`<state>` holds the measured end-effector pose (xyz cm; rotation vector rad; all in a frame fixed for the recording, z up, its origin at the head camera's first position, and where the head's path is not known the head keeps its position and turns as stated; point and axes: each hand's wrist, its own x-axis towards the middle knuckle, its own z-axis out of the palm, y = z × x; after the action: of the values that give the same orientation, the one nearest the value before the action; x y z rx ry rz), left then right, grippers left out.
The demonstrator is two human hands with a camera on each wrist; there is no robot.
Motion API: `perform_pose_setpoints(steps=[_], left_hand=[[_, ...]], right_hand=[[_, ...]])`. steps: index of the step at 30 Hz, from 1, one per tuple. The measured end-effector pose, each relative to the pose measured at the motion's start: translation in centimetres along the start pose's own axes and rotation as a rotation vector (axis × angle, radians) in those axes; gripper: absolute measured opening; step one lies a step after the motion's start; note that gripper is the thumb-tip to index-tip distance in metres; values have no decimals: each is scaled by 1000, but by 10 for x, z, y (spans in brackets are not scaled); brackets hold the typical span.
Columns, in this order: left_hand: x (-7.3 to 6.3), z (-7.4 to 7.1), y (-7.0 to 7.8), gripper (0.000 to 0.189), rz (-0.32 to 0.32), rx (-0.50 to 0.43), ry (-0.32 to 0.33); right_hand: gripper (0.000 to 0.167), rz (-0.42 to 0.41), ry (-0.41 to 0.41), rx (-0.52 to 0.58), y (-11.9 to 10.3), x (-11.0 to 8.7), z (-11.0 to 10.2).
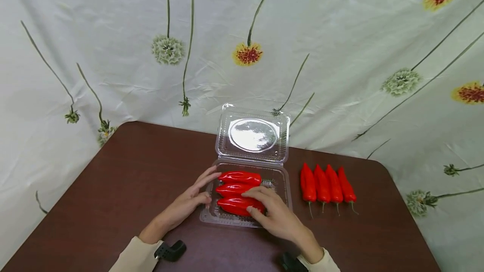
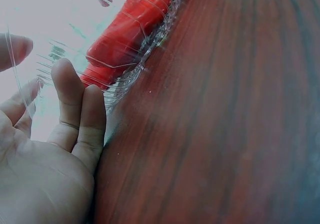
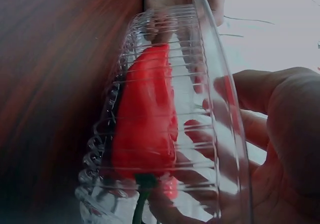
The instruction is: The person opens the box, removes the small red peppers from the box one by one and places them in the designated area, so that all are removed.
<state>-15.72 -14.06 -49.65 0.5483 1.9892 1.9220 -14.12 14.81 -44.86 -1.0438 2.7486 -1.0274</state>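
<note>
Three glossy red chili peppers [image 1: 237, 206] lie side by side in a clear plastic clamshell box [image 1: 281, 179], its lid [image 1: 253, 133] raised at the back. My right hand [image 1: 277, 213] reaches over the box's right side, fingers loosely bent above the nearest pepper. In the right wrist view its thumb [image 3: 250, 88] is at the rim, apart from the pepper [image 3: 145, 114], whose green stem [image 3: 142, 194] shows through the ribbed wall. My left hand [image 1: 189, 202] stands at the box's left side with fingers extended, fingertips right at the wall.
On the dark brown table [image 1: 151, 167], several more red chili peppers [image 1: 334, 186] lie in a row right of the box, stems toward me. A white flower-patterned cloth [image 1: 113, 20] hangs behind the table's far edge.
</note>
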Motion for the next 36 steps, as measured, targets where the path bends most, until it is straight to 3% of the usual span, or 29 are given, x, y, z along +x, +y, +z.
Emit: perform_pose_setpoints(steps=[17, 27, 36], left_hand=[[-1, 0, 0, 66, 3, 6, -4], [-1, 0, 1, 66, 1, 4, -5], [-2, 2, 0, 66, 5, -11, -11]], right_hand=[[36, -2, -105, 34, 3, 2, 5], [34, 22, -115, 29, 4, 1, 9], [36, 44, -149, 90, 8, 2, 10]])
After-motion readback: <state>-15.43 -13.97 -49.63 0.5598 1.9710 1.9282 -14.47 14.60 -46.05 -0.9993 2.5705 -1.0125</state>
